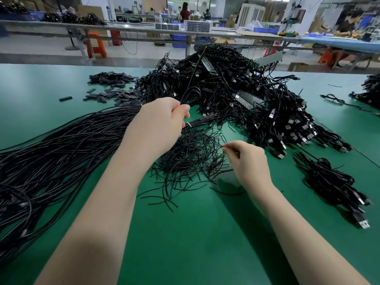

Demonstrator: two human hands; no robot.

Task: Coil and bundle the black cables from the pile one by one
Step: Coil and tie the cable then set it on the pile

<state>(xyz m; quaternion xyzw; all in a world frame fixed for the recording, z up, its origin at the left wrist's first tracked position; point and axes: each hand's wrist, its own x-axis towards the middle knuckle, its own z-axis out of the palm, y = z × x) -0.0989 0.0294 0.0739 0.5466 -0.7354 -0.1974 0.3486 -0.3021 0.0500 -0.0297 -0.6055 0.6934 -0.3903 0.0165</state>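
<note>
My left hand (162,120) grips a black cable (190,92) folded into loops, one end sticking up and away toward the big pile. My right hand (246,157) pinches a thin black tie wire at the edge of the loose heap of tie wires (189,157) on the green table. A long sheaf of straight black cables (61,145) fans out to the left, passing under my left hand. The large pile of bundled black USB cables (236,95) rises behind both hands.
A small stack of bundled cables (333,182) lies at the right. Short black sleeve pieces (111,87) are scattered at the back left. More cables sit at the far right edge (370,89). Green table surface (195,233) lies in front. Benches and people stand beyond.
</note>
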